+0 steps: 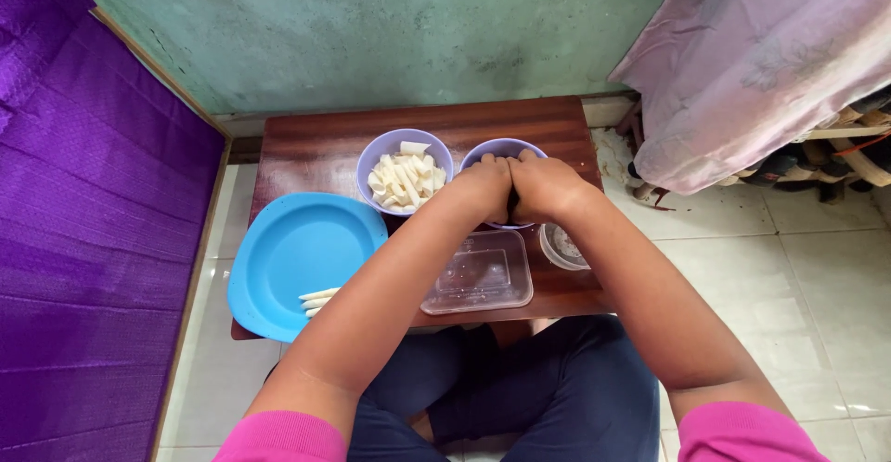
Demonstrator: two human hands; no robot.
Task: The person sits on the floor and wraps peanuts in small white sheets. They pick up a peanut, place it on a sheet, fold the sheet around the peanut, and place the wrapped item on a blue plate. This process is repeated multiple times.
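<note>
Far left: purple cloth [83,193] hangs beside a low wooden table [316,151]. On the table's left edge sits a blue plate [288,248] w/ a few pale sticks [318,300] laid at its near rim, rest of plate bare. Next right, a lilac bowl [371,160] well filled w/ cut white pieces [406,180]. Then the left hand [483,191] & right hand [543,186], pressed knuckle to knuckle over a second lilac bowl [497,147]; fingers curled in tight, likely pinching something small betw. them, but can't tell what, it's hidden. That bowl's contents also hidden by the hands. Below them a clear plastic tub [478,276], looks empty; just right, a small round clear container [561,247].

Judging by this: a good batch is cut into the first bowl, only a few sticks left on the plate, tub not yet filled. Far right: pink cloth [761,53], tiled floor [798,276].
</note>
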